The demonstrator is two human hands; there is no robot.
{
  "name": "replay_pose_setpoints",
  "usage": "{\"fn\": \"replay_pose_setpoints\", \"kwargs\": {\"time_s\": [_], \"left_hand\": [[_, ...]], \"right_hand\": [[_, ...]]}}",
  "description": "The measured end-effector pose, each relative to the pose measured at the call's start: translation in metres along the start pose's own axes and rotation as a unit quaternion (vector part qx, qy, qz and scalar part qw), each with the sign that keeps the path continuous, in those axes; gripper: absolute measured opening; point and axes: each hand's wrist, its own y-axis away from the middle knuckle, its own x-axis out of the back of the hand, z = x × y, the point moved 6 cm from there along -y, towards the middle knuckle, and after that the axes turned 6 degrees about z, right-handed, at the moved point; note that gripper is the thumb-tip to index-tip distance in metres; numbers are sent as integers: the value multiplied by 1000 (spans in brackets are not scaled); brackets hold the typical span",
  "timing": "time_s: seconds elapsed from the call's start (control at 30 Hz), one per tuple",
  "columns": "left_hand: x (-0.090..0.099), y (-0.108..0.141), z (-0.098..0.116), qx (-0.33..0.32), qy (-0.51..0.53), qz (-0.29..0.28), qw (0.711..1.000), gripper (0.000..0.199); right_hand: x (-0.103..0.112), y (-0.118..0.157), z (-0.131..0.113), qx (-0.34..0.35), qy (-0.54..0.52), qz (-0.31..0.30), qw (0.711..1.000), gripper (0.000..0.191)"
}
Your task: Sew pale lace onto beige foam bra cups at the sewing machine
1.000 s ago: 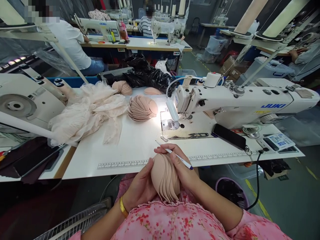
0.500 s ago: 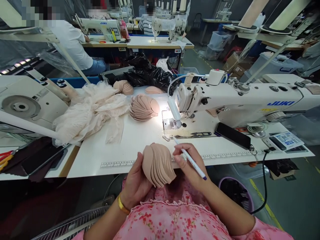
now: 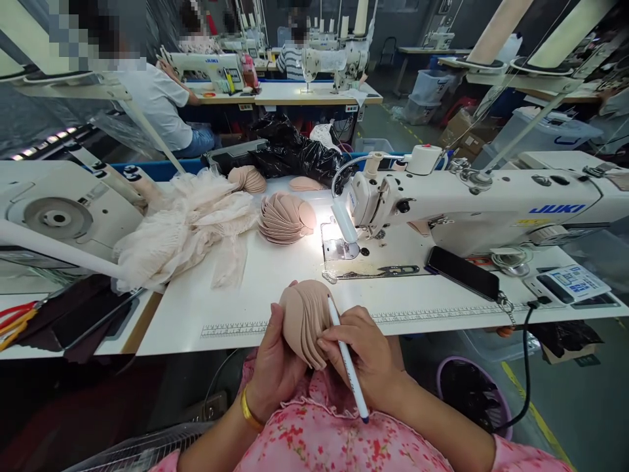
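Beige stack point(image 3: 302, 321) in left grip point(image 3: 276, 370)

Colours and patterns noted: held pads point(image 3: 307, 324), plain beige; pen point(image 3: 350, 370), white with a dark blue end; bracelet point(image 3: 249, 412), gold. Dress point(image 3: 334, 447): pink ground, red floral print, traces of green. Table point(image 3: 181, 321): white top, brown edge. Ruler strip point(image 3: 442, 313): black markings on a pale ground. Machine point(image 3: 472, 200): white, blue lettering. Loose fabric point(image 3: 187, 229): cream. Pad pile point(image 3: 285, 219): pinkish beige. Phone point(image 3: 464, 272): black. Bag point(image 3: 295, 151): glossy black. Bin point(image 3: 505, 410): purple rim. Floor point(image 3: 590, 400): grey-green, yellow line. Far shirt point(image 3: 293, 61): dark and white stripes.
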Motion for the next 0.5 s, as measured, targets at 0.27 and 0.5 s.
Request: {"fn": "replay_pose_setpoints", "kwargs": {"time_s": [0.27,0.5], "left_hand": [[2,2,-3,51,-8,-53,997,60],[0,5,-5,79,8,-108,991,61]], "right_hand": [[6,5,27,-146,0,12,989,60],[12,-7,17,-78,26,46,996,41]]}}
